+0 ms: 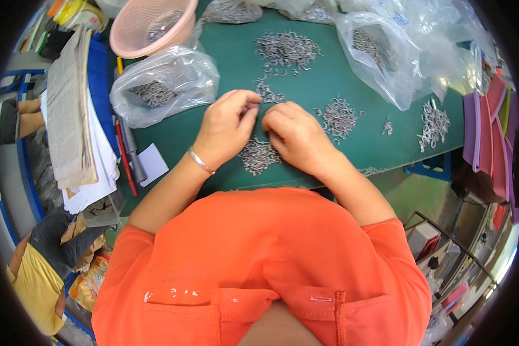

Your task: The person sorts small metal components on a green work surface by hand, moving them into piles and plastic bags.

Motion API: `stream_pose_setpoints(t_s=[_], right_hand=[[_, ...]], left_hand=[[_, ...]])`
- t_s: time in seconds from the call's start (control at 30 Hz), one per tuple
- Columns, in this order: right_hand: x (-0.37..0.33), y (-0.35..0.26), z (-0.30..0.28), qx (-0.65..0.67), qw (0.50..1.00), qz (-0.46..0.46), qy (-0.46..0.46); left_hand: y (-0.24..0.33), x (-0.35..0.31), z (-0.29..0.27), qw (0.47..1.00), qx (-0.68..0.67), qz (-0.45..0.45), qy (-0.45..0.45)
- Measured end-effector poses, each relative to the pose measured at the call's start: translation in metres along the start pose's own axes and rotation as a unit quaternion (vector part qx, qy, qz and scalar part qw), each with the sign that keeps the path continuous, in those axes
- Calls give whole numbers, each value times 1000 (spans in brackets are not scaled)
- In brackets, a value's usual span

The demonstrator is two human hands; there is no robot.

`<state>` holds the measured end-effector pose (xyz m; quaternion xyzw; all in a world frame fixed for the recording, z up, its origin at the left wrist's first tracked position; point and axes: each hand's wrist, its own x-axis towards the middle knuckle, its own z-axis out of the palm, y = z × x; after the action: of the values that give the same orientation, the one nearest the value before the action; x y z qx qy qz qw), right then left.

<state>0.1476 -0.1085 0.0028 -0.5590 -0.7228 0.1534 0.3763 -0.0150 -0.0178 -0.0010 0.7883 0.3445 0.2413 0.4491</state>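
Our right hand and left hand curl inward; we cannot tell whether either pinches anything. We see a pile of grey metal pieces on their near side, closer to the right.

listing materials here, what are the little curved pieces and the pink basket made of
Curved pieces: probably metal, satin grey with pale glints. Pink basket: likely moulded plastic, smooth-looking, judging by its even colour and perforated wall.
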Motion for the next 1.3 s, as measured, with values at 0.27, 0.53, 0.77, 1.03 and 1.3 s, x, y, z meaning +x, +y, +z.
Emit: stream_pose_setpoints(t_s=[0.27,0.53,0.77,1.03,1.3], right_hand=[[-11,8,-38,-31,996,75,23],[-46,21,-58,-146,989,6,-18],[-24,26,-46,-125,987,18,97],[-9,18,-23,-20,988,105,110],[-5,15,-26,-28,994,84,64]], left_hand=[[-2,-1,-2,1000,9,3,-3],[-1,0,-3,1000,6,9,-21],[16,6,4,990,97,106,15],[5,-1,0,993,54,105,-25],[5,-1,-2,997,17,71,-26]])
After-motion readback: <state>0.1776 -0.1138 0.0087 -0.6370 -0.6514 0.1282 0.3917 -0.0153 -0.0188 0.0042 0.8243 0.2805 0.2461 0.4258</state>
